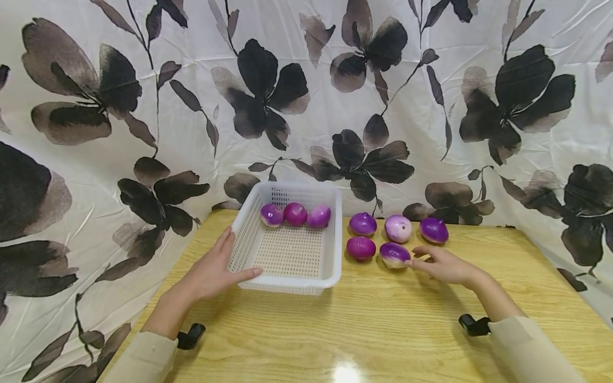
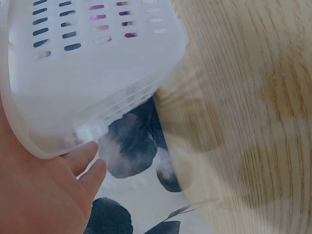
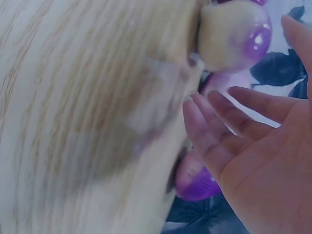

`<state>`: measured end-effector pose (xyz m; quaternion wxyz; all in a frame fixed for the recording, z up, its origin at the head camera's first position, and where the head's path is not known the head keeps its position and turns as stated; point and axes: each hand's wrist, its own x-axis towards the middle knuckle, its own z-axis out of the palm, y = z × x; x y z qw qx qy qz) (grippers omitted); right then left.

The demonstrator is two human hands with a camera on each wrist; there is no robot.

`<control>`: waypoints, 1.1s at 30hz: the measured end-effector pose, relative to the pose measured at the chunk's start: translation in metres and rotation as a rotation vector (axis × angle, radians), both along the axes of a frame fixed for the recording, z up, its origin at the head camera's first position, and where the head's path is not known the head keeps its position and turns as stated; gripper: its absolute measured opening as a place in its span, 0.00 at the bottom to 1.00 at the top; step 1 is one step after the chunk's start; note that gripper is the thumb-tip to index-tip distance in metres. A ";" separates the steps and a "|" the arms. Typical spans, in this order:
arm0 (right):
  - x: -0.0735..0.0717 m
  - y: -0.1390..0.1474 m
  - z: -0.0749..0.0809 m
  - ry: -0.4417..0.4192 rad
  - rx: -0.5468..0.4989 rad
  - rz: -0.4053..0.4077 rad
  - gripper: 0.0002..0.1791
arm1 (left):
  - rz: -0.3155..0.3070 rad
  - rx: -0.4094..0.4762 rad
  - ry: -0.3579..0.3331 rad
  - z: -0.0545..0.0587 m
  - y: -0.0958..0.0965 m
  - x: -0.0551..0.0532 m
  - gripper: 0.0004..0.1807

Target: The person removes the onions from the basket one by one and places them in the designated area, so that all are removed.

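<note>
A white perforated plastic basket [image 1: 331,255] stands left of the middle, with three purple onions [image 1: 295,214] in a row along its far end. My left hand [image 1: 206,274] holds its near-left corner, the thumb over the rim and the fingers outside the wall; the left wrist view shows those fingers [image 2: 80,158] by the basket's corner. Several more onions lie right of the basket in two rows. Beside the nearer row's purple-and-cream onion [image 1: 395,255] is my right hand [image 1: 442,265]. In the right wrist view its fingers [image 3: 204,129] are extended, with nothing gripped.
The wood-grain table [image 1: 297,335] carries everything. Behind it and along the sides hangs a white cloth with dark flowers [image 1: 268,90]. Farther right in the back row lies a dark purple onion [image 1: 433,230]. Black wrist devices [image 1: 191,336] sit below both forearms.
</note>
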<state>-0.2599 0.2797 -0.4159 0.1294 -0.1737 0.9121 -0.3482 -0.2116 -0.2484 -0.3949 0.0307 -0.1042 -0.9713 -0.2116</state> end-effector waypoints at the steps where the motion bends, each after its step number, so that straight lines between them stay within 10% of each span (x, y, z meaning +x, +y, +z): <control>1: 0.001 0.000 0.001 0.012 0.001 0.005 0.34 | 0.000 -0.001 -0.002 0.000 0.000 0.000 0.69; 15: 0.018 -0.012 0.027 0.250 -0.002 0.096 0.27 | -0.002 -0.003 0.020 0.002 0.000 -0.002 0.69; 33: 0.004 -0.087 0.058 0.370 -0.044 0.221 0.25 | 0.011 -0.007 0.005 -0.002 0.000 0.001 0.69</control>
